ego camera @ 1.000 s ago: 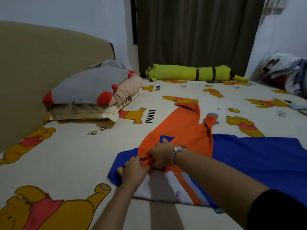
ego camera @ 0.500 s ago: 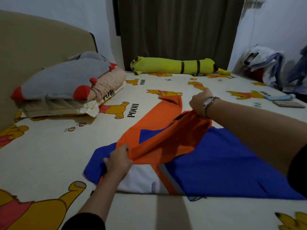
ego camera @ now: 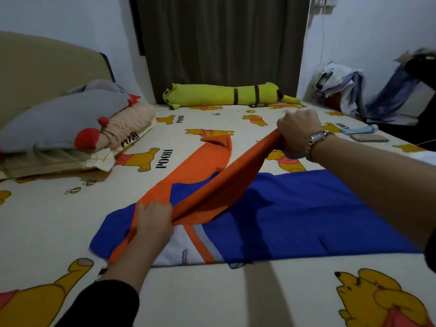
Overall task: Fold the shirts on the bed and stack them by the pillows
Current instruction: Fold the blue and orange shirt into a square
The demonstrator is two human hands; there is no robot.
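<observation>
A blue, orange and white shirt (ego camera: 295, 208) lies spread across the near half of the bed (ego camera: 47, 220). My left hand (ego camera: 154, 220) grips the orange sleeve near the shoulder, low against the shirt. My right hand (ego camera: 298, 133), with a wristwatch, grips the far end of that orange sleeve and holds it lifted and stretched taut above the bed. The other orange sleeve (ego camera: 205, 156) lies flat, pointing away from me. The pillows (ego camera: 70, 128) are stacked at the left by the headboard.
A long yellow plush toy (ego camera: 226, 94) lies along the far edge by the curtain. A phone (ego camera: 369, 138) and a light blue item (ego camera: 358, 129) lie at the right edge. Clothes (ego camera: 342, 90) are piled beyond the bed on the right.
My right hand has drawn the sleeve end up and away to the right, stretching the sleeve taut. My left hand stays at the shoulder.
</observation>
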